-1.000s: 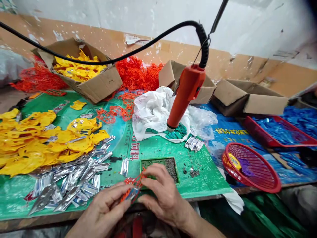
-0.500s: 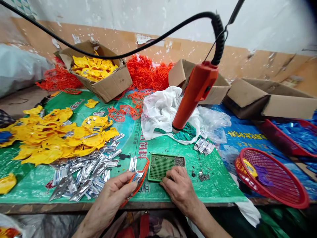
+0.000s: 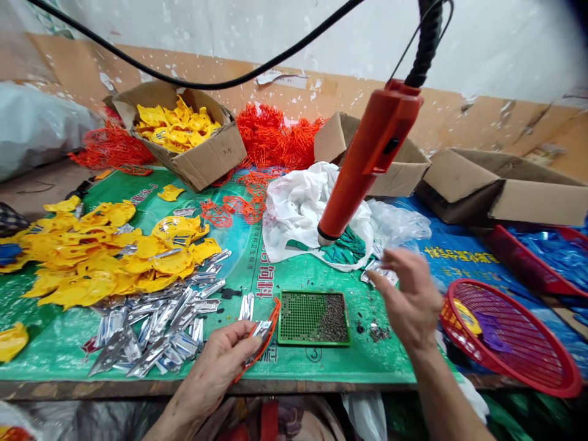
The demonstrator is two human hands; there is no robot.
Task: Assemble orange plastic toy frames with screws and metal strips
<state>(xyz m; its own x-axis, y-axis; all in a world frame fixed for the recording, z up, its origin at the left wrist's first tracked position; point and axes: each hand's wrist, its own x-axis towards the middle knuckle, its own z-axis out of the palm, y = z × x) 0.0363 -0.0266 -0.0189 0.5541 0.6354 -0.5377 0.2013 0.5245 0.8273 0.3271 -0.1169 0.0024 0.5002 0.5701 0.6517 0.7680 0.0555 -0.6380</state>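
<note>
My left hand (image 3: 225,358) is closed on an orange plastic frame with a shiny metal piece (image 3: 263,332) at the table's front edge. My right hand (image 3: 408,297) is lifted above the green mat, fingers loosely spread and empty, near a small pile of shiny metal pieces (image 3: 379,272). Between the hands lies a green perforated tray (image 3: 313,317) partly filled with tiny dark screws. An orange electric screwdriver (image 3: 367,162) hangs on a black coiled cable above the mat, just up and left of my right hand.
Yellow plastic parts (image 3: 101,254) and silver metal pieces (image 3: 160,324) cover the left of the mat. A cardboard box (image 3: 206,162) of yellow parts and orange frames (image 3: 275,138) sit behind. A white plastic bag (image 3: 298,208), more boxes (image 3: 500,190) and red baskets (image 3: 514,340) stand right.
My right hand has left the green screw tray and risen up and right toward the small metal pile and the hanging screwdriver. The left hand keeps holding the orange frame.
</note>
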